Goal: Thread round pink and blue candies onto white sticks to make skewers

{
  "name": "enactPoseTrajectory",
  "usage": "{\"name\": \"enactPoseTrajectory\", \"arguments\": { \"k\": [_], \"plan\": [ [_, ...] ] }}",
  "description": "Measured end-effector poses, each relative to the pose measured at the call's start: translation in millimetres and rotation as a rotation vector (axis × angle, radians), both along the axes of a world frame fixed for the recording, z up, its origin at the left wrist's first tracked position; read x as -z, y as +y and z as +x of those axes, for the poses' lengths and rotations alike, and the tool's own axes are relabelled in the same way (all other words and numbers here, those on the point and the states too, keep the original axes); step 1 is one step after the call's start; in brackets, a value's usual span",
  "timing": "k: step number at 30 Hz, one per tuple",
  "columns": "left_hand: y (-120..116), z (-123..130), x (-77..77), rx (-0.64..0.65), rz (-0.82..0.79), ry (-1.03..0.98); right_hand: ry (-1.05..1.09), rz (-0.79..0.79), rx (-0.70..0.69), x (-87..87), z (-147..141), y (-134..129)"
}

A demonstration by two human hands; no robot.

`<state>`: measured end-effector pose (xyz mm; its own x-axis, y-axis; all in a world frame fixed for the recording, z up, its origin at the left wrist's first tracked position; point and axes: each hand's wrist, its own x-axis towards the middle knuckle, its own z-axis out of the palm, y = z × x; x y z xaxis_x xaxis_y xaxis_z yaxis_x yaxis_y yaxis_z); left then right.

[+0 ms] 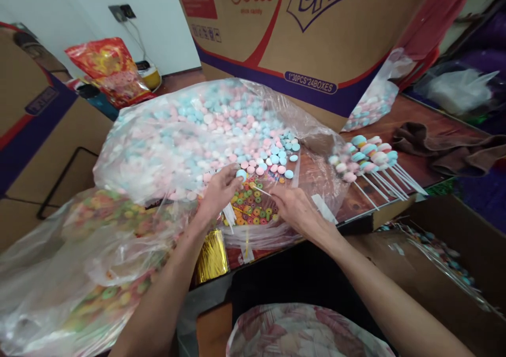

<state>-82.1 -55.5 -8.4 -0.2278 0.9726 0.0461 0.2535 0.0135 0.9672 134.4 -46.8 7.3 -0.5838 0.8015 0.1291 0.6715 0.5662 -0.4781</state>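
My left hand point(221, 188) pinches a pale blue round candy point(241, 175) between thumb and fingertips. Closed around a thin white stick point(263, 191) is my right hand point(294, 209); a small yellowish piece sits on the stick's tip, just short of the blue candy. Beneath both hands lie many small ring-shaped candies point(256, 209) in yellow, green, orange and red. Beyond them, pink, blue and white round candies point(272, 159) spill from a large clear plastic bag point(158, 135). A few white sticks point(229, 215) lie below my left hand.
Finished candy sticks point(373, 159) are stacked at the right, beside a brown cloth point(430, 146). A big cardboard box point(276, 40) stands behind. Gold twist ties point(212, 257) lie at the front edge, and a bag of ring candies point(110, 251) sits left. An open carton point(435, 257) is lower right.
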Motion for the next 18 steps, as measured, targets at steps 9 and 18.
{"name": "enactPoseTrajectory", "arguments": {
  "k": [9,18],
  "plan": [
    [-19.0,31.5,1.9,-0.024,0.048,-0.399,0.530,-0.194,0.097,12.4,2.3,-29.9],
    [-23.8,35.8,7.1,-0.067,0.112,-0.351,0.520,-0.169,0.078,13.2,0.2,-31.1]
  ]
}}
